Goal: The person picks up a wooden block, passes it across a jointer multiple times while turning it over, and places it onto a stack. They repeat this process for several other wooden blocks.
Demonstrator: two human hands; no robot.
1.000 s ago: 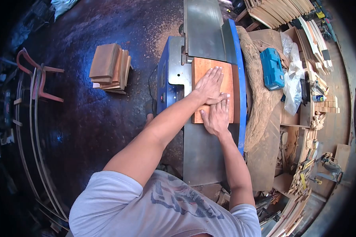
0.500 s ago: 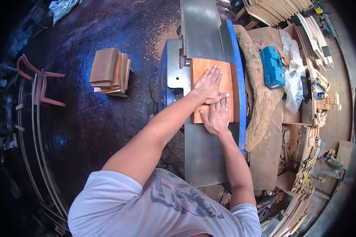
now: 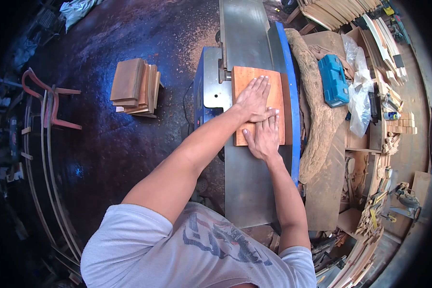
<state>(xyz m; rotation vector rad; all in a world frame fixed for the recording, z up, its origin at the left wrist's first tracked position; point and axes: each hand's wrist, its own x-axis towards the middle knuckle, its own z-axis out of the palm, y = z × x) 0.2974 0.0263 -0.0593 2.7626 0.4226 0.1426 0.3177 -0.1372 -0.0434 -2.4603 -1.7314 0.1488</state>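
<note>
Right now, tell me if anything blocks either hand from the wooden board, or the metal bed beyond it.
Nothing visible: left hand and right hand both rest on the wooden board, and no object shows on the metal bed beyond it.

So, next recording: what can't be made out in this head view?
Underside of the wooden board: head view, hidden by the board's own top.
Palms of the left hand and right hand: head view, turned down against the board.
Far end of the machine's metal bed: head view, cut off by the top edge.
Lettering on the small can: head view, too small to read.
</note>
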